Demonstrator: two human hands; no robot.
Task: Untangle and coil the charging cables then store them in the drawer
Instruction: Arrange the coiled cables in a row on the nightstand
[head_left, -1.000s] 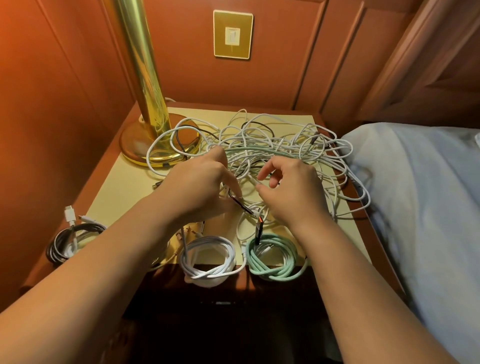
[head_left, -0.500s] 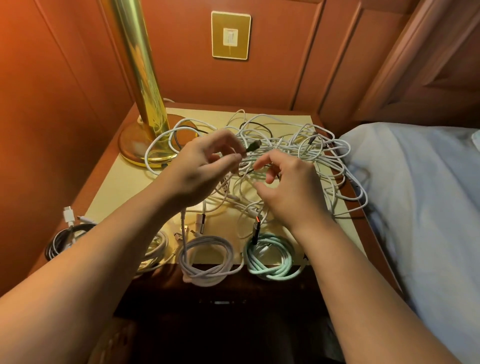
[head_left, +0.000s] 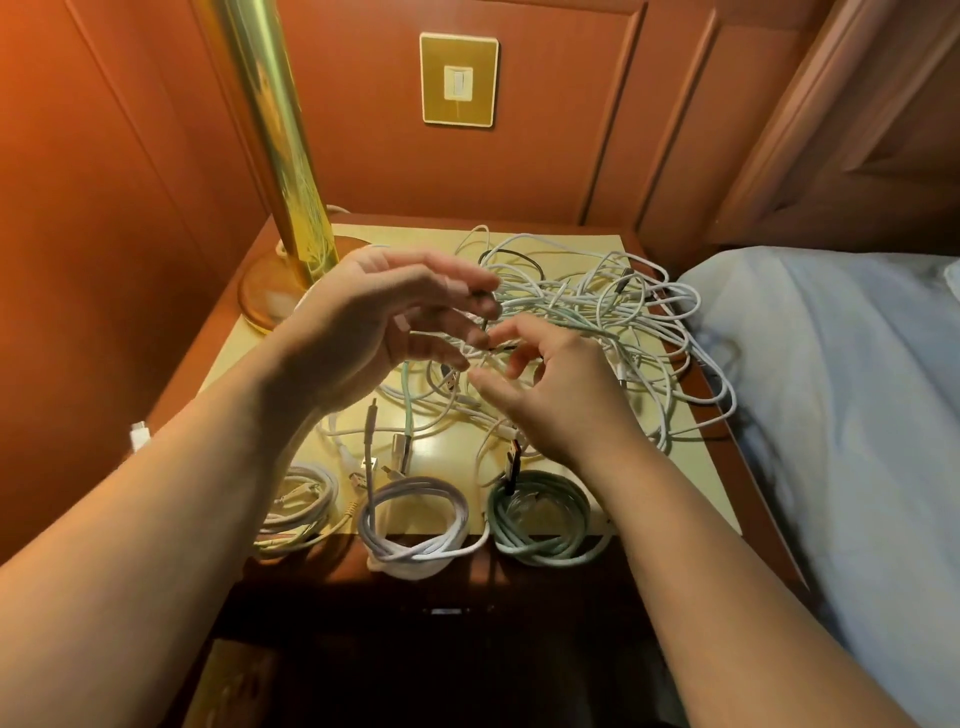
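- Wood-panelled corner; my bench (head_left: 244, 358) carries a brass lamp (head_left: 275, 171).
- White, mint and black tangled cables (head_left: 587, 306) sprawl mid-bench.
- Coiled cables (head_left: 415, 525) line the front edge.
- Left hand (head_left: 374, 322) pinches a dark plug; right hand (head_left: 556, 395) hovers, fingers loosely spread.

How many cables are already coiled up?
3 visible: a white coil front centre, a mint-green coil to its right, a pale coil to its left. The left forearm may hide more.
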